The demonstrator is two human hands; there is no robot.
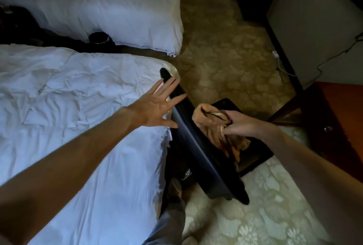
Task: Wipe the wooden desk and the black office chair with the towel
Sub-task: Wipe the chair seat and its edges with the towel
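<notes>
The towel point(213, 126), brown and bunched, sits against the front of the black office chair point(198, 158) backrest, above the seat. My right hand point(242, 124) grips it, fingers curled into the cloth. My left hand point(155, 107) is over the backrest's top edge beside the bed point(78, 97), fingers spread. The wooden worktop point(342, 111) is at far right.

Near bed point(78, 107) in rumpled white sheets at left, far bed point(98, 8) beyond, black bin point(98, 37) between them, beige floral carpet point(225, 58), grey wall point(314, 18) at right, dim light.
</notes>
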